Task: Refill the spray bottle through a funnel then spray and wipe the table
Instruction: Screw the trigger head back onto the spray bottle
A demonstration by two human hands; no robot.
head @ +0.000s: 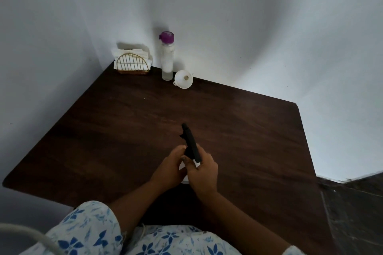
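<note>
**deskmod:** Why grab it with both hands like that?

**wipe_guy:** Looks to me like the sprayer is about to be unscrewed. The right hand [202,168] is wrapped around the black plastic trigger spray head [191,145], nozzle pointing away toward the wall, and the left hand [170,168] is curled low around the white spray bottle body [185,180], which is almost completely hidden between the palms. One hand to steady, one to twist, I'd guess. I can't tell whether the head is already loose.

**deskmod:** And the refill gear?

**wipe_guy:** Parked well away in the far corner. There's a tall clear plastic bottle with a purple cap [167,56] standing upright with pale liquid in it, and just beside it a small white plastic funnel [183,79] lying on its side, mouth facing the camera. A gold wire napkin holder stuffed with white paper napkins [132,64] sits to the left of that, probably for the wiping. None of it touched yet by the look of things.

**deskmod:** What about the surface?

**wipe_guy:** A dark brown wood-grain table [103,130] pushed into a corner of plain white walls [269,27], dim light, dark floor off to the right. No visible wet patches.
</note>
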